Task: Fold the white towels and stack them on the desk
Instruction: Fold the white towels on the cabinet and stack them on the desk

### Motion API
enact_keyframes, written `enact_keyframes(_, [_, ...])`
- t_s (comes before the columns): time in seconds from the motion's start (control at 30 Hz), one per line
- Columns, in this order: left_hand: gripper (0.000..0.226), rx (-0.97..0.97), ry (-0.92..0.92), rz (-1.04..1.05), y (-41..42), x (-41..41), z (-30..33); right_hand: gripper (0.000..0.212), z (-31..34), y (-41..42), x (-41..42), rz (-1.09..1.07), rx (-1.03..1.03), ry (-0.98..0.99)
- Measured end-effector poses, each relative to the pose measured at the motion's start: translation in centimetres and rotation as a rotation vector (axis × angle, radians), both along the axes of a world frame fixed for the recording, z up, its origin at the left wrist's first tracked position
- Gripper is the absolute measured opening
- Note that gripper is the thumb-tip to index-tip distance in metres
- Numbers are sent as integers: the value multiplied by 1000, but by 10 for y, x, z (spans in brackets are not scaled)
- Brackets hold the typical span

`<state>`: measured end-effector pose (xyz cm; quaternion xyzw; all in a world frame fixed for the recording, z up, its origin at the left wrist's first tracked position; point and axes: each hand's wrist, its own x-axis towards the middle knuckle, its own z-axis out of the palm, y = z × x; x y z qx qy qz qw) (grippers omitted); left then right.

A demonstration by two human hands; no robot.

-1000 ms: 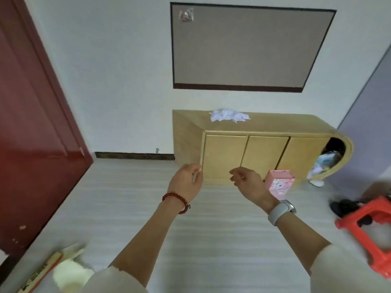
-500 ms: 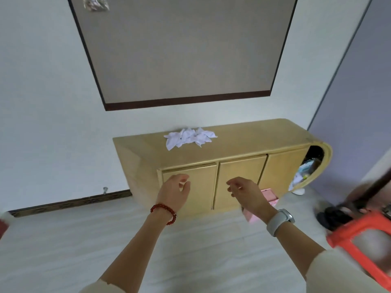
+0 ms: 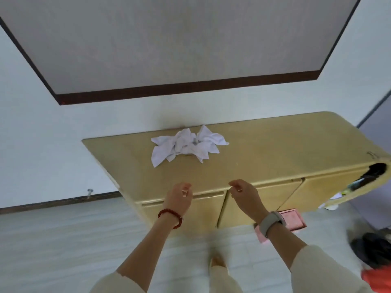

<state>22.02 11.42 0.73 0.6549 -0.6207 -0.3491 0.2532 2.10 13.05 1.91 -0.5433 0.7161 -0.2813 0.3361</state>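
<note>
A: Progress? I log none: white towels (image 3: pixel 186 144) lie crumpled in one heap on the desk (image 3: pixel 275 144), toward its back edge.

B: Hands?

A: Left hand (image 3: pixel 179 197) and right hand (image 3: pixel 243 193) loosely curled, empty, short of the heap. All folding and stacking left.

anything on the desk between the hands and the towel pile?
Nothing visible. The left hand and right hand hover at the desk's front edge; only bare desktop lies between them and the crumpled white towels.
</note>
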Motion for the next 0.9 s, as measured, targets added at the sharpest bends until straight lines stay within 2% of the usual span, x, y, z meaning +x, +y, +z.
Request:
enact_keyframes(0.2, [22,83,17,158,-79,-15,-20,33,-44,-124,6,154,156,51])
enact_keyframes(0.37, [19,118,44,273,-101,-3,-31,55,-77,-189,32,225,363,3])
enact_keyframes(0.43, [19,130,38,289,-113,4,-34,52,-87,-206,40,203,388,-13])
enact_keyframes(0.57, [22,151,9,238,-147,13,-36,18,-87,-229,47,165,224,142])
enact_keyframes(0.67, [37,114,4,95,-180,10,-30,19,-56,-246,41,287,33,155])
enact_keyframes(0.77, [54,-50,-6,-100,-220,-3,-4,18,3,-261,26,487,-118,188])
enact_keyframes(0.83, [51,-98,42,-183,-249,-15,23,17,43,-272,10,559,-185,260])
enact_keyframes(0.9, [29,-93,124,-261,-270,-27,47,16,77,-279,-6,564,-209,303])
